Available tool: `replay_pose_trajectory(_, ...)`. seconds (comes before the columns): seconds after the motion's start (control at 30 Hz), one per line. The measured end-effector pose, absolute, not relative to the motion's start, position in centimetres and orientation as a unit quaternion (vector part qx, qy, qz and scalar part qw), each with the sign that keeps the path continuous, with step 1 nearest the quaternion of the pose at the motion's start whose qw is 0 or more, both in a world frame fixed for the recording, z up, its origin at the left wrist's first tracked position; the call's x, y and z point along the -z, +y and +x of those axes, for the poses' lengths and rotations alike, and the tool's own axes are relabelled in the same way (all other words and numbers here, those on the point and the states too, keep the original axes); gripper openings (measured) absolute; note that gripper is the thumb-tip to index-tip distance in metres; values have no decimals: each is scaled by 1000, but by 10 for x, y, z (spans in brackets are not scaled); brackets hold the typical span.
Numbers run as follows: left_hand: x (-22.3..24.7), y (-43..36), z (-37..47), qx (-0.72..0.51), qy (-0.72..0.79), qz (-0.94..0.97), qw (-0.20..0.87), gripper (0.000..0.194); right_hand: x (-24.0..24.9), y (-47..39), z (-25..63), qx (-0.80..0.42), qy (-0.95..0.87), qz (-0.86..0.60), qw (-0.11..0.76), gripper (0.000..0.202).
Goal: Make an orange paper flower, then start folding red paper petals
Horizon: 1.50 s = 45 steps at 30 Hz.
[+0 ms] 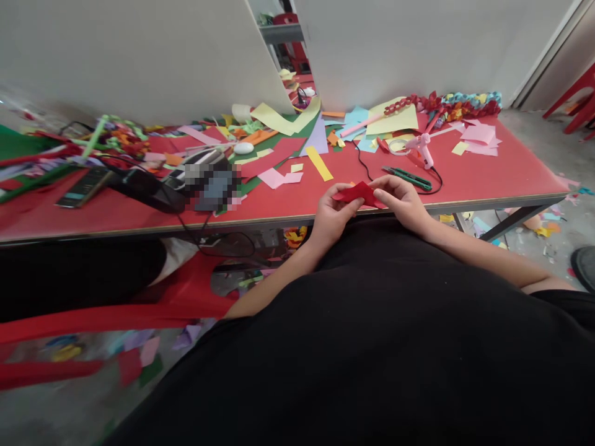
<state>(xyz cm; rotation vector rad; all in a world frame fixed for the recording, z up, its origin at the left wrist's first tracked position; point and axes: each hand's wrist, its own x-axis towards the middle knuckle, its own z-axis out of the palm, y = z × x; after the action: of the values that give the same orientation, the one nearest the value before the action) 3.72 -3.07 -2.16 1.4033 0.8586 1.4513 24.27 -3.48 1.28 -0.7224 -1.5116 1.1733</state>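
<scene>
A small folded red paper [360,193] is held between my two hands at the table's front edge. My left hand [333,210] pinches its left side between thumb and fingers. On the right side, my right hand [400,199] grips the paper, thumb below and fingers above. Just beyond my right hand lies a green cutter [407,178] on the red table [515,167]. Behind the cutter is a pink glue gun [422,150] with a black cable. A yellow paper strip [319,163] lies beyond my left hand.
Pink paper pieces [481,136] lie at the right, below a colourful paper chain [471,104]. Further left are a phone [83,188], a black device [147,188] with cables, and heaped paper strips. A red chair [195,288] and a seated person's dark-clothed leg [79,272] are at the left.
</scene>
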Motion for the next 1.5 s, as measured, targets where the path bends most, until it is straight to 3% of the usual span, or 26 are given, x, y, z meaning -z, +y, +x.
replay_pose_trajectory(0.37, 19, -34, 39, -576, 367, 501, 532, 58, -3, -28, 242, -438, -656, -341, 511, 46)
replay_pose_trajectory(1.5, 10, -40, 39, -581, 398, 508, 496, 50, -8, -29, 242, -467, -641, -341, 505, 45)
